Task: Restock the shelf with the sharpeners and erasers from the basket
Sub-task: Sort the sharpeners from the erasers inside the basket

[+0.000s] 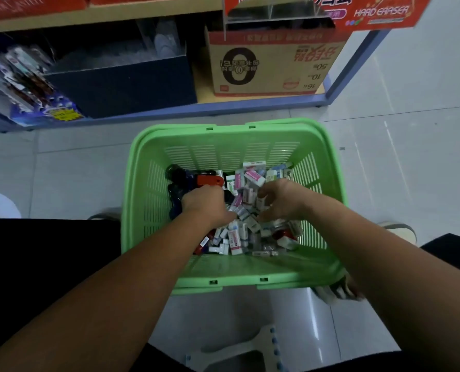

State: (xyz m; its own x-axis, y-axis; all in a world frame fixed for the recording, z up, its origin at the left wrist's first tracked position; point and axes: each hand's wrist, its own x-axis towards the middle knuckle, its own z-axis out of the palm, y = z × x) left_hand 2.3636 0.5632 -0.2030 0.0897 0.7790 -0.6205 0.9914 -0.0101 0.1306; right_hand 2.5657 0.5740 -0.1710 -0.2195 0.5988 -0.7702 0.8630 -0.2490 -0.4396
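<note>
Low down, a wooden-boarded shelf unit with a blue frame point(169, 114) runs across the top of view. On its bottom board sit a tan cardboard carton with red print point(272, 65) at right and a dark navy open box point(121, 89) at centre. Carded packets point(22, 84) lean at far left. A red "Hard Eraser" display box point(379, 12) stands on the board above.

A green slatted plastic basket point(223, 154) rests on the pale tiled floor point(398, 143) in front of the shelf. It holds 2 loose heaps:
- small white, pink and blue boxed erasers point(250, 181), centre and right
- red and dark plastic sharpeners point(210, 180), along the left wall

Both bare forearms reach forward and down into the basket, wrists bent and backs of hands up.

Left hand point(204, 204): over the dark sharpeners. Fingers curl under and are hidden by the hand, so I cannot tell whether it has hold of anything.

Right hand point(280, 201): over the erasers. Fingers are bent like a claw with tips down among the boxes, touching them. The thumb points toward the left hand. I cannot tell whether any eraser is gripped.

A white plastic stool point(237, 353) shows at the bottom edge.
</note>
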